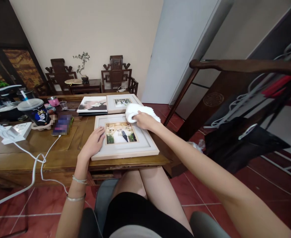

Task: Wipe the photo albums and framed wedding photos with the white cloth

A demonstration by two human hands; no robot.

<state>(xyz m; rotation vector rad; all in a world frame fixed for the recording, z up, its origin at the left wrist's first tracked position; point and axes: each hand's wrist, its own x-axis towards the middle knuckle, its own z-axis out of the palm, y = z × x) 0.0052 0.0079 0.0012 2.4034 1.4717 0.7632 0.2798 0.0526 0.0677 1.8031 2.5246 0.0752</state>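
A large picture frame (125, 153) with a pale wood border and a small wedding photo in its middle lies flat at the table's front edge. Against its left side rests my left hand (95, 141), fingers stretched out over the border. My right hand (143, 120) grips a folded white cloth (140, 110) at the frame's far right corner; the cloth covers that corner and hangs past the edge. Just behind lies a second white picture frame (112, 101), touching or nearly touching a stack of photo books or panels (92, 105).
On the wooden table (68, 155), a lidded drink cup (35, 110), a phone (62, 125) on a charging cable, a white power strip (16, 132) and a pink cup (53, 100) stand to the left. A dark wooden chair (210, 99) rises at the right.
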